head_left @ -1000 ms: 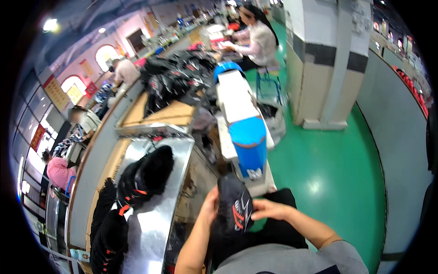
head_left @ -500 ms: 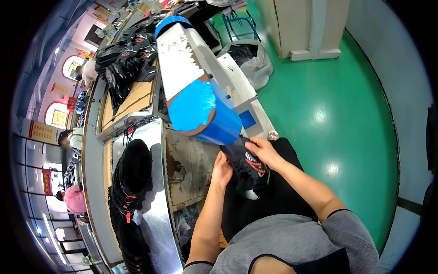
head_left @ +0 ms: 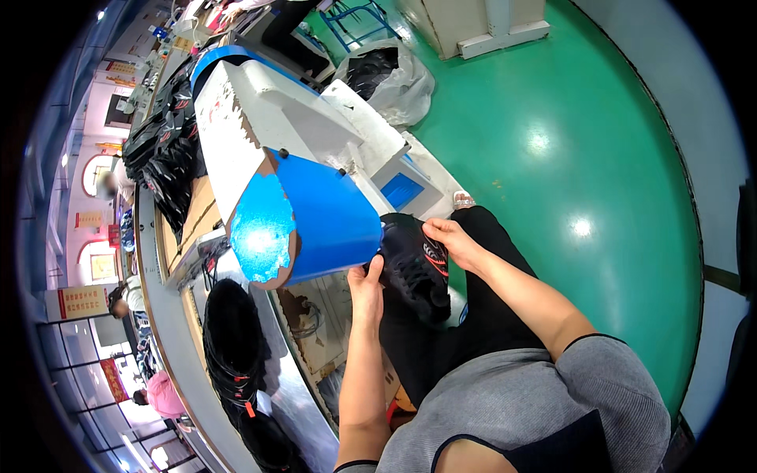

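A second ago the black shoe (head_left: 415, 268) lay over the lap, low in the picture, with both hands cupping it. Now it is lifted toward twelve o'clock, its toe end just beside the blue hood of the machine (head_left: 315, 217). The left hand (head_left: 366, 285) has shifted to the shoe's nine o'clock side, and the right hand (head_left: 451, 240) pinches its upper edge at two o'clock. The head has tipped down, so the machine fills much more of the view.

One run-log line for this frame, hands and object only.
left hand: grips black shoe | right hand: grips shoe top | shoe: beside blue machine cover
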Tool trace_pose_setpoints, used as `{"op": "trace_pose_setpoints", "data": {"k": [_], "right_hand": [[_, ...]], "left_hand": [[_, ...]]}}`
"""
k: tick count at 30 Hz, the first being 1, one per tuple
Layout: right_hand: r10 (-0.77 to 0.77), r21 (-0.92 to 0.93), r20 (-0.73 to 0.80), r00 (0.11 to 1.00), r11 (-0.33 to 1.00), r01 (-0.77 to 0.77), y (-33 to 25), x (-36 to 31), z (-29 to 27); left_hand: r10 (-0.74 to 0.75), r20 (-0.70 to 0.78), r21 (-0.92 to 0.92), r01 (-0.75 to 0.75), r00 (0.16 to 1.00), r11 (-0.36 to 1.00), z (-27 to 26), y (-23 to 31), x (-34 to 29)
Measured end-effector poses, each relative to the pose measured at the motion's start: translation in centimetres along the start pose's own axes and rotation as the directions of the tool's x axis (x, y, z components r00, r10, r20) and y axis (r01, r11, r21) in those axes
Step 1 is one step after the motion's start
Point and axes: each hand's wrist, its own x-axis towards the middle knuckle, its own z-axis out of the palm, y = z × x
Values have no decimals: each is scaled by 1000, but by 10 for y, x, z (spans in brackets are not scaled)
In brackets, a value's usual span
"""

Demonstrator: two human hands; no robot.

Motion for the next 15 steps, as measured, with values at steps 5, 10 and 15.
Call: {"op": "trace_pose_setpoints", "data": {"k": [5, 10, 15], "right_hand": [[9, -352, -17, 1000, 936, -14, -48, -1, 20], [-33, -495, -49, 998, 869, 4, -63, -11, 41], [-33, -527, 127, 991, 845, 96, -11, -34, 64]], "left_hand": [[44, 106, -268, -14, 993, 963, -8, -36, -2], [9, 172, -436, 68, 985, 897, 1, -56, -15], [-189, 117, -343, 218, 975, 914, -53, -74, -60]]}}
